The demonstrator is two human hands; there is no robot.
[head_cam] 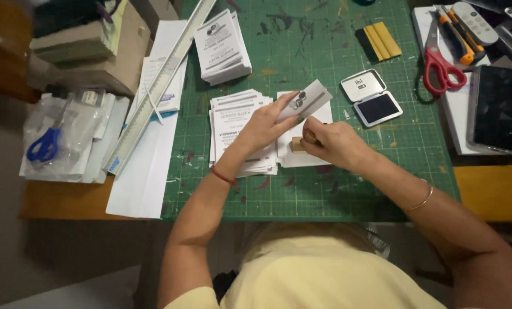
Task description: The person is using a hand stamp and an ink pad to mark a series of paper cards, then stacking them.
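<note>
My left hand (263,127) lifts a small white printed card (308,100) by its lower edge, tilted above a stack of similar printed cards (233,117) on the green cutting mat (301,189). My right hand (331,143) is closed around a small wooden stamp (297,145), pressed down on a white sheet (301,159) beside that stack. An open black ink pad (372,98) in a silver case lies just right of both hands.
A second card pile (221,47) sits at the mat's top. A long metal ruler (158,86) runs diagonally over white paper at left, near blue scissors (44,146) in a plastic bag. Red scissors (440,67), a utility knife (456,35), a remote and a dark tablet (499,109) lie right.
</note>
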